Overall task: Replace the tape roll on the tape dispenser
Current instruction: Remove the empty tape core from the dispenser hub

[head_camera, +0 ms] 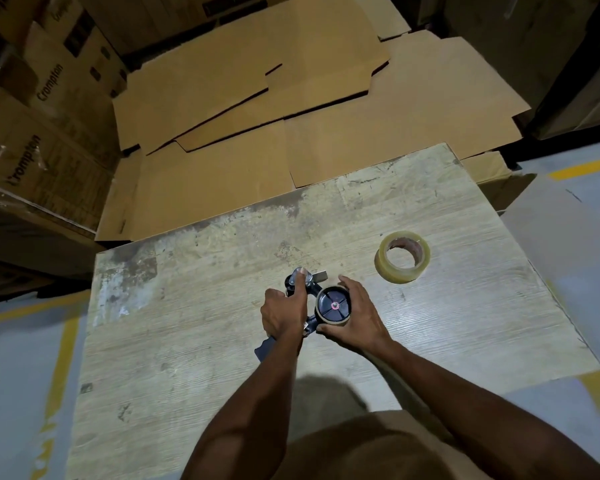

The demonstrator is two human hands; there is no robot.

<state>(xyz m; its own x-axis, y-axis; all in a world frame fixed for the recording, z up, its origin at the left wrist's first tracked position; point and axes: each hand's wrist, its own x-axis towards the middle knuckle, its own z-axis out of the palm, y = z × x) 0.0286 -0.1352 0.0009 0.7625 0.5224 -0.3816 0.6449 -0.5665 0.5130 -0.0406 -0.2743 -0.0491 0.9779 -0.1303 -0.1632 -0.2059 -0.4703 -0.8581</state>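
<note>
Fingers (300, 284) of my left hand (283, 311) gripped the frame of the tape dispenser (313, 289); my right hand (355, 315) curled round its black hub (333, 304), ringed by a brown core. The dispenser sat mid-table (187, 341); the clear tape roll (402, 257) lay flat, well apart to the right.

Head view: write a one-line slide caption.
Left hand holds the tape dispenser, right hand grips its roll hub; a fresh tape roll lies on the table.
</note>
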